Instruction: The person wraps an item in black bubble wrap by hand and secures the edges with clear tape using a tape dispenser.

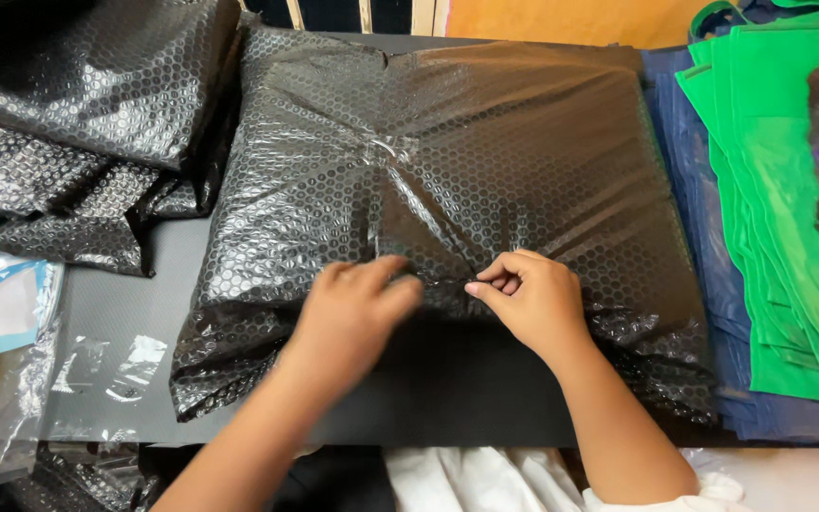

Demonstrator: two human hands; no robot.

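Head view, looking straight down, and both hands are on the black bubble-wrapped parcel, a broad, flat, cushion-like bundle lying in the middle of the dark table. The left hand lies knuckles-up on the near edge of the wrap, fingers curled loosely together, fingertips pressing into the gathered plastic; it is a little blurred, so whether it actually grips a fold cannot be told. The right hand is just beside it, thumb and forefinger pinched tight on a small fold of the wrap, the other fingers tucked in behind. The two hands are near each other but not touching, with the pleats of the wrap converging between them. A strip of clear tape glints where the folds meet higher up on the parcel.

To the left, more loose black bubble wrap is heaped and partly overlaps the table's far corner. Clear plastic packaging with a pale blue and white item inside sits at the left edge, cut off by the frame. To the right, a stack of green fabric bags lies over blue sheets, also cropped. A dark blurred shape at the far right cannot be made out. White cloth shows at the bottom. What the parcel contains is hidden.
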